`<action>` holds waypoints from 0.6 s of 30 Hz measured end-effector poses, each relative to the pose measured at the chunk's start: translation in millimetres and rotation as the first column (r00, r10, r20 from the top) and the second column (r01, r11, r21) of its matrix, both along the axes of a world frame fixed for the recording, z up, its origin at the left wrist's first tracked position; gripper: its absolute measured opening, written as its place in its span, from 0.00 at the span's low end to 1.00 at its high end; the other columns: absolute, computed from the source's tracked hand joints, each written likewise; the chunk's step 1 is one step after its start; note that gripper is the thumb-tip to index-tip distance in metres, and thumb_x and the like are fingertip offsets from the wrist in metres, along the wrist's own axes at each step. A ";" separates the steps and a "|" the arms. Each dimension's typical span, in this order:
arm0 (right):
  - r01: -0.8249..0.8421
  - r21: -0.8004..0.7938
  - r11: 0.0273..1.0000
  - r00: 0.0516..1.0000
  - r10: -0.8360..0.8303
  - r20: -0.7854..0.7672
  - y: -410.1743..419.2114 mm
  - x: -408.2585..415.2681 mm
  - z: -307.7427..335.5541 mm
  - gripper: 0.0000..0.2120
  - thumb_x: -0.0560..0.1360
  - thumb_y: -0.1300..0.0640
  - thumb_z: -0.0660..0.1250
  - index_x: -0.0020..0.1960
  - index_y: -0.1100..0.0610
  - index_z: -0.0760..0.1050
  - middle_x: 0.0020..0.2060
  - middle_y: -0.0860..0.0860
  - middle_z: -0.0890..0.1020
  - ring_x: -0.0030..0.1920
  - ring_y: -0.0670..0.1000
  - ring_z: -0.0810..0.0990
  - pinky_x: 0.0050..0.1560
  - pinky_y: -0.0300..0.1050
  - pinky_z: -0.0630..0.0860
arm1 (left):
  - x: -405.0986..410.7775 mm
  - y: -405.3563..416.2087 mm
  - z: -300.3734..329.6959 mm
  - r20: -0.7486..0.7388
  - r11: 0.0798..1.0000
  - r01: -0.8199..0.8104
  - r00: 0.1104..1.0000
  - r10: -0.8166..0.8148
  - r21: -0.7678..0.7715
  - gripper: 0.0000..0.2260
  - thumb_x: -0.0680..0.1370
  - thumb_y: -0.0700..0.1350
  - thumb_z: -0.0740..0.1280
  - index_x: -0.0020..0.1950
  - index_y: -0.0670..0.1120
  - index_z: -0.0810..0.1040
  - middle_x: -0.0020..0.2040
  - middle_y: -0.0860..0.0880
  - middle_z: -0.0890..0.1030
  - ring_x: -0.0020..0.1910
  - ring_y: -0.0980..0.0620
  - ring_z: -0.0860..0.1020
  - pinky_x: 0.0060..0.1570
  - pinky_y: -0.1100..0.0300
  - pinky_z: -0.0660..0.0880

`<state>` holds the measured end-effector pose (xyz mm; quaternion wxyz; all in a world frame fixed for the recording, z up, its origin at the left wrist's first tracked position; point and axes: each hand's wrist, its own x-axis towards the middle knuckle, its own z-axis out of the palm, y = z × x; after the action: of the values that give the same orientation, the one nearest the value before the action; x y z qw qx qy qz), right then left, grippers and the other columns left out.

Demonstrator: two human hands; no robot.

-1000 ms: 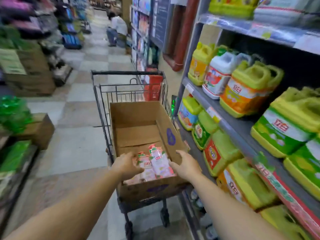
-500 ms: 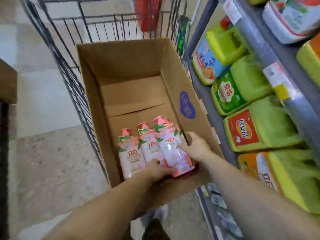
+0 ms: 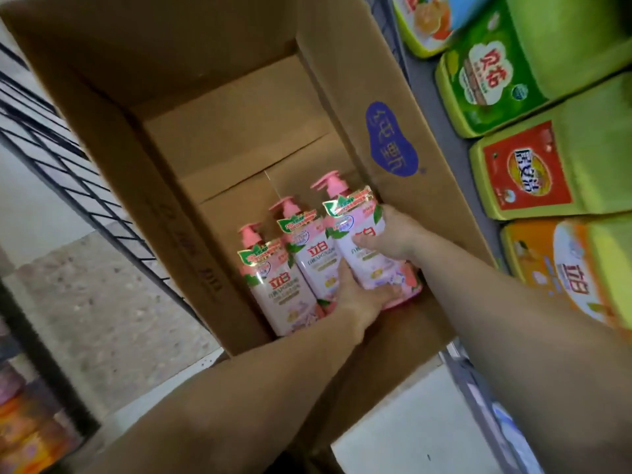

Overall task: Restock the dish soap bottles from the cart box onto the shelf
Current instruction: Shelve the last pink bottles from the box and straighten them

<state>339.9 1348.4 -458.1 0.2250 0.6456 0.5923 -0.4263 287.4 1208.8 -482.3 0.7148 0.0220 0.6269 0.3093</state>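
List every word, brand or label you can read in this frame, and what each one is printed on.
"立白": on the pink pump bottles in the cardboard box; their smaller print is too blurred to read.
"立白": sideways on the orange jug on the shelf.
Purple mark on the box's right wall: characters not legible.
Green jug label and red jug label: large characters, too blurred to read reliably.
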 end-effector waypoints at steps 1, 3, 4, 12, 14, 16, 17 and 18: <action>0.060 0.016 0.998 0.998 -0.059 -0.037 -1.0 3.3 2.0 0.47 0.51 0.31 0.71 0.65 0.53 0.71 0.57 0.50 0.81 0.57 0.53 0.80 0.60 0.53 0.76 | -3.1 1.9 1.3 -0.018 1.000 0.020 1.000 -0.020 0.013 0.44 0.67 0.41 0.80 0.75 0.57 0.58 0.63 0.54 0.77 0.62 0.52 0.76 0.63 0.54 0.73; 0.203 0.058 0.977 0.972 -0.195 -0.128 -5.6 2.9 19.1 0.38 0.61 0.39 0.77 0.64 0.54 0.70 0.56 0.49 0.81 0.56 0.52 0.81 0.60 0.54 0.77 | -10.1 7.5 6.8 -0.046 0.995 0.042 0.998 -0.038 0.091 0.44 0.69 0.37 0.78 0.76 0.58 0.57 0.63 0.54 0.77 0.62 0.53 0.76 0.61 0.56 0.74; 0.279 0.078 0.957 0.948 -0.261 -0.184 -8.6 3.5 26.5 0.33 0.65 0.45 0.77 0.64 0.55 0.69 0.56 0.49 0.81 0.56 0.52 0.81 0.60 0.55 0.77 | -14.6 10.5 10.6 -0.044 0.987 0.038 0.999 -0.032 0.155 0.44 0.69 0.33 0.76 0.76 0.57 0.57 0.63 0.53 0.78 0.61 0.52 0.77 0.59 0.55 0.76; 0.623 0.309 0.719 0.727 -0.386 -0.567 -49.4 0.7 94.0 0.26 0.68 0.49 0.76 0.61 0.51 0.69 0.52 0.45 0.82 0.53 0.46 0.81 0.58 0.50 0.78 | -58.1 20.1 59.8 -0.176 0.793 0.163 0.982 -0.072 0.587 0.45 0.63 0.31 0.75 0.75 0.50 0.62 0.63 0.40 0.79 0.59 0.38 0.80 0.53 0.37 0.78; 0.661 0.351 0.663 0.687 -0.348 -0.637 -65.0 6.3 119.7 0.26 0.69 0.52 0.76 0.63 0.52 0.70 0.52 0.44 0.81 0.52 0.45 0.80 0.56 0.43 0.76 | -58.4 13.8 81.4 -0.195 0.735 0.192 0.977 -0.082 0.650 0.41 0.64 0.27 0.72 0.73 0.49 0.64 0.63 0.41 0.79 0.58 0.42 0.81 0.53 0.39 0.79; 0.677 0.390 0.625 0.669 -0.301 -0.679 -85.2 20.1 148.8 0.26 0.71 0.53 0.75 0.65 0.53 0.69 0.51 0.43 0.79 0.51 0.43 0.78 0.52 0.37 0.72 | -50.3 4.4 104.9 -0.261 0.667 0.252 0.961 -0.090 0.701 0.42 0.66 0.27 0.73 0.75 0.50 0.64 0.65 0.45 0.79 0.61 0.44 0.80 0.56 0.40 0.78; 0.682 0.409 0.606 0.661 -0.273 -0.699 -96.8 30.8 162.6 0.27 0.71 0.53 0.75 0.66 0.53 0.69 0.52 0.43 0.79 0.51 0.43 0.78 0.52 0.37 0.72 | -42.2 -2.2 116.9 -0.287 0.616 0.288 0.952 -0.103 0.734 0.43 0.66 0.27 0.73 0.76 0.49 0.62 0.66 0.44 0.78 0.63 0.43 0.79 0.58 0.39 0.77; 0.690 0.429 0.582 0.653 -0.247 -0.716 -109.5 43.9 175.5 0.27 0.71 0.54 0.75 0.66 0.53 0.68 0.52 0.44 0.79 0.52 0.43 0.78 0.53 0.38 0.72 | -31.3 -10.1 129.0 -0.306 0.564 0.318 0.944 -0.119 0.762 0.43 0.66 0.26 0.74 0.76 0.49 0.62 0.66 0.43 0.77 0.63 0.41 0.78 0.58 0.38 0.77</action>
<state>383.8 1238.9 -282.5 -0.3469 0.6552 0.5360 -0.4038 256.2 1198.7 -353.3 0.5863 0.4533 0.4871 0.4620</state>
